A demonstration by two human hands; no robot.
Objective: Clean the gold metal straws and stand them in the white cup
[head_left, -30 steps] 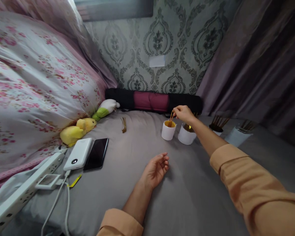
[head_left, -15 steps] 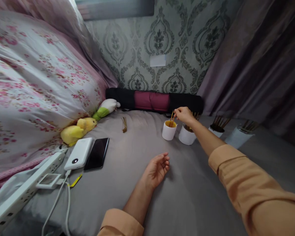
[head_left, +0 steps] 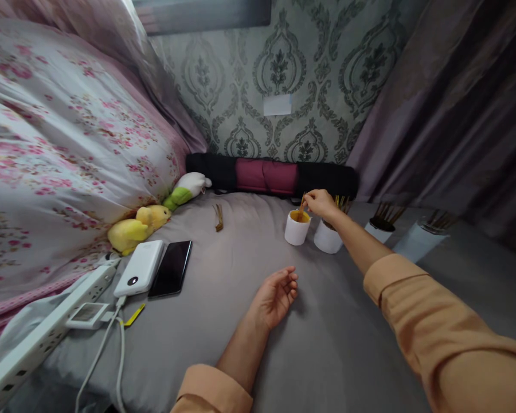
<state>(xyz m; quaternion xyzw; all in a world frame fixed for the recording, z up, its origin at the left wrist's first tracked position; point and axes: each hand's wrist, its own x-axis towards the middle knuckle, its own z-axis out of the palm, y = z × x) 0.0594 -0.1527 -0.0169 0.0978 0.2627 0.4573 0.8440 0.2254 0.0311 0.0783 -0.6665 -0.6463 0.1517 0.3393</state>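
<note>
My right hand (head_left: 321, 203) reaches over a white cup with a yellow inside (head_left: 296, 230). Its fingertips are pinched on a thin brown stick (head_left: 301, 207), whose lower end is inside that cup. Just right of it, a second white cup (head_left: 327, 240) holds more sticks and is partly covered by my right wrist. My left hand (head_left: 277, 297) lies on the grey sheet with loosely bent fingers and holds nothing. A small bunch of sticks (head_left: 218, 219) lies on the sheet farther left.
Two more white containers with sticks, a short one (head_left: 379, 232) and a taller tilted-looking one (head_left: 421, 241), stand at right. A black and maroon roll (head_left: 266, 175) lies along the wall. At left are a phone (head_left: 171, 269), a power bank (head_left: 140, 267), a power strip (head_left: 47, 332) and plush toys (head_left: 131, 232).
The stick at my right fingertips stands slightly differently over the cup, and my right hand has dipped a little. My left hand stays in place.
</note>
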